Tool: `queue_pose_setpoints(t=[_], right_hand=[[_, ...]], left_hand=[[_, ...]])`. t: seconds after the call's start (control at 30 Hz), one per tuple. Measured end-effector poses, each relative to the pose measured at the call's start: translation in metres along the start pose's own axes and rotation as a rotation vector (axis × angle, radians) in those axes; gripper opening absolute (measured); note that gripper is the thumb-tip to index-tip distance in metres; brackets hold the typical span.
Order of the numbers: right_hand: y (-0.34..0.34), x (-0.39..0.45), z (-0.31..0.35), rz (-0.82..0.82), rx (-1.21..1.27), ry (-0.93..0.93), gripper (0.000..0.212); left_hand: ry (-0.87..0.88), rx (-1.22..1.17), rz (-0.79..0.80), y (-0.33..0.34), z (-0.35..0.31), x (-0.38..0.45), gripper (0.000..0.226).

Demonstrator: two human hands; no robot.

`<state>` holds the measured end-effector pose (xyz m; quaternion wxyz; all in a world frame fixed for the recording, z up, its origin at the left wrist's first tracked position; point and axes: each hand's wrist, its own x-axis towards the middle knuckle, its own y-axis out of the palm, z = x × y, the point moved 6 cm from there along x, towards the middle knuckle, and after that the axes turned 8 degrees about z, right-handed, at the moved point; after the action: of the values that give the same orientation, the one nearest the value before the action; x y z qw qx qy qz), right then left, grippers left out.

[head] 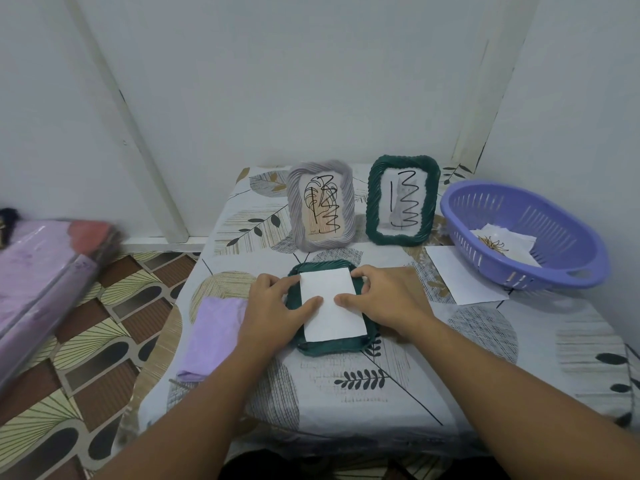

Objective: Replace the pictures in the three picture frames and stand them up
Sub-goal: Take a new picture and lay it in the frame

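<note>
Two hands, left point(277, 306) and right point(384, 299), fingers curled, pressing white paper point(332, 306) on flat green frame point(329, 346); risk: uneven pressure skews paper

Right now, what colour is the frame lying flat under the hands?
Dark green frame, seen in the head view.

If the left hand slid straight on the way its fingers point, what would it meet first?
Likely the right hand: the left hand points right across the white paper on the flat green frame, thumbs nearly touching.
</note>
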<state>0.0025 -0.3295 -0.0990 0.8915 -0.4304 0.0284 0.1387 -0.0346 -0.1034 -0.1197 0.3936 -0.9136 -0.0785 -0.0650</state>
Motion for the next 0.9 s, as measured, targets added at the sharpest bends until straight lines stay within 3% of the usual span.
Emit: queue_pose_setpoints(t=[0.2,0.9], right_hand=[[0.0053,0.0032,0.0027,0.025,-0.001,-0.06,0.071],[-0.0014,-0.0024,0.0032,0.042,0.006,-0.059,0.069]], left_hand=[[-0.001,0.003,0.011,0.0006,0.0009,0.0009,0.059],[-0.019,0.01,0.035,-0.0007,-0.0023,-0.0005,0.059]])
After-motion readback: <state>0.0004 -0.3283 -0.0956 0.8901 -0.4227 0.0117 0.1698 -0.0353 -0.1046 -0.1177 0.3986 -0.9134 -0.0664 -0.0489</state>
